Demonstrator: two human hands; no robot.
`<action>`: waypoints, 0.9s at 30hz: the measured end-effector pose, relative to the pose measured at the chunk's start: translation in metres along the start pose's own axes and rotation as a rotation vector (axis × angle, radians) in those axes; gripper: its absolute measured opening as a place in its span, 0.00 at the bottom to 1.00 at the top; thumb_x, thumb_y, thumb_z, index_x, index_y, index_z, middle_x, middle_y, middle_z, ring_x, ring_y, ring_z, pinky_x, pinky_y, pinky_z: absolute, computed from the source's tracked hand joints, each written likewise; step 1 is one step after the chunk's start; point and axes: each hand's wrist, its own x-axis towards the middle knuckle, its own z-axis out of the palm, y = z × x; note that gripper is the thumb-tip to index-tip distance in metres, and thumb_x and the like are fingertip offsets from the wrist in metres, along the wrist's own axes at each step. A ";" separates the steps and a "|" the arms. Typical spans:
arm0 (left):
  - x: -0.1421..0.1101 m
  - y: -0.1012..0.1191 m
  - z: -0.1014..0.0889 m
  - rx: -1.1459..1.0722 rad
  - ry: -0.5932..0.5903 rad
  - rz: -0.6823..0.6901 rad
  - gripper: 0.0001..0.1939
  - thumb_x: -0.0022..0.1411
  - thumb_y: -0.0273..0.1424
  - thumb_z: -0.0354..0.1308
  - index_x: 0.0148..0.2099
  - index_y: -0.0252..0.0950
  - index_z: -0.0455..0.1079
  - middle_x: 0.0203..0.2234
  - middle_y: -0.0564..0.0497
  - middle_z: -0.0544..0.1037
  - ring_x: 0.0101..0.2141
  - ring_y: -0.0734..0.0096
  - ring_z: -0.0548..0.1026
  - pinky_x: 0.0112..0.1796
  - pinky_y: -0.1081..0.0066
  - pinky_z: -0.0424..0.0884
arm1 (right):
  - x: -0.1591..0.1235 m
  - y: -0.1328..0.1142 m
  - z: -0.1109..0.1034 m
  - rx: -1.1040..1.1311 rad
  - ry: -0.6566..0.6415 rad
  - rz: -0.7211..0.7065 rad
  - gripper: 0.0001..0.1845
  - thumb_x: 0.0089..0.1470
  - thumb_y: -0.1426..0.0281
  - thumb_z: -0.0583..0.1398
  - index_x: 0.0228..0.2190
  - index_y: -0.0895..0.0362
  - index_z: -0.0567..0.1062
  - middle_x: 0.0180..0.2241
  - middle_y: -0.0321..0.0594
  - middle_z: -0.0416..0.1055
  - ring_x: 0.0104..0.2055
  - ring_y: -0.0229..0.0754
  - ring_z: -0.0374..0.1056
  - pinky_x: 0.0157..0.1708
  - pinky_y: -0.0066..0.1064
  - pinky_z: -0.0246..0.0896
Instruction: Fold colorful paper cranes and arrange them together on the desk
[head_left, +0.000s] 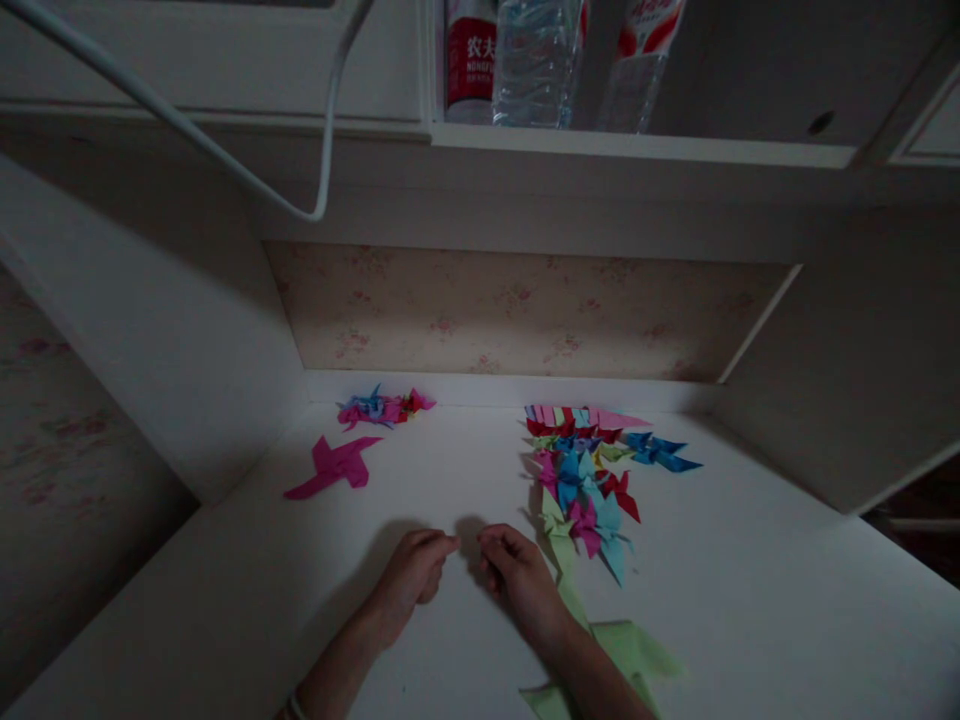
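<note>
My left hand [421, 562] is over the white desktop, fingers curled in and thumb pressed against the index finger. Facing it across a small gap, my right hand [514, 572] is also curled, thumb and fingertips together. Whatever either may pinch is too small or hidden to make out. Just right of my right hand lie folded paper shapes in several colours, among them a light green one [555, 520], a magenta one [585, 527] and a pale blue one [611, 535]. A larger light green paper [630, 648] lies partly under my right forearm.
A magenta folded paper pinwheel [334, 468] lies at the left, with a small paper cluster [382, 407] behind it. Dark blue folded paper [664, 452] lies at the right. Overhead, a shelf [645, 147] holds bottles [534, 65], and a white cable [247, 180] hangs down.
</note>
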 end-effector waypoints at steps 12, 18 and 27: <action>0.002 -0.004 -0.002 -0.021 -0.014 0.003 0.19 0.52 0.36 0.57 0.20 0.40 0.50 0.11 0.65 0.48 0.13 0.84 0.42 0.17 0.73 0.38 | 0.000 0.005 -0.003 -0.050 -0.031 -0.019 0.18 0.49 0.55 0.62 0.30 0.58 0.72 0.16 0.29 0.62 0.17 0.30 0.53 0.16 0.23 0.44; 0.001 -0.002 -0.001 -0.039 -0.005 0.013 0.19 0.51 0.37 0.58 0.20 0.40 0.50 0.10 0.66 0.48 0.13 0.84 0.43 0.16 0.74 0.38 | -0.001 0.009 0.001 -0.156 -0.062 -0.028 0.15 0.52 0.58 0.60 0.30 0.58 0.72 0.16 0.27 0.59 0.16 0.29 0.50 0.15 0.23 0.41; 0.003 0.002 0.004 -0.007 0.024 -0.016 0.15 0.49 0.37 0.56 0.19 0.40 0.53 0.09 0.65 0.49 0.12 0.83 0.45 0.15 0.74 0.38 | 0.044 -0.035 0.019 -0.588 -0.111 -0.082 0.13 0.55 0.63 0.52 0.31 0.58 0.71 0.21 0.34 0.68 0.18 0.33 0.62 0.18 0.24 0.57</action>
